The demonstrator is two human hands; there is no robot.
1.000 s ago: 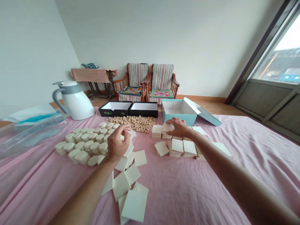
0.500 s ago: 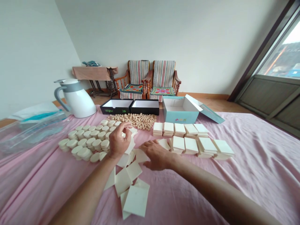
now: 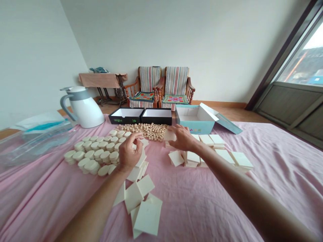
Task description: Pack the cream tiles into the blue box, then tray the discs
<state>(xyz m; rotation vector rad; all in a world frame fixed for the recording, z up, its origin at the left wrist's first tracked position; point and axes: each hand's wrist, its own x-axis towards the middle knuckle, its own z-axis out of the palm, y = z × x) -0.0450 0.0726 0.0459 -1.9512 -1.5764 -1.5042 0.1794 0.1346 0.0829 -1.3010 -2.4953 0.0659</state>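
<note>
My right hand (image 3: pixel 183 137) reaches over the left end of the back row of stacked square tiles. Its fingers and thumb are around a pale square tile (image 3: pixel 169 135) at the top of that stack. My left hand (image 3: pixel 130 152) is curled, thumb and forefinger close together, between the piles of pale round discs (image 3: pixel 89 154) and the loose square tiles (image 3: pixel 145 185). What it pinches, if anything, I cannot make out. The loose tiles overlap in a line toward me. In the front row, one tile (image 3: pixel 176 158) lies askew beside the stacks (image 3: pixel 222 156).
Small wooden beads (image 3: pixel 152 131) lie heaped before two black box trays (image 3: pixel 156 116). A light-blue box (image 3: pixel 195 126) with its lid (image 3: pixel 228 122) leaning on it stands at the back right. At left are a white jug (image 3: pixel 87 109) and clear plastic packaging (image 3: pixel 37 137) on the pink cloth (image 3: pixel 196 205).
My right hand has moved from the loose tiles, forward and right, to the back row's left stack. A loose tile under it is gone from there. My left hand stays nearly in place.
</note>
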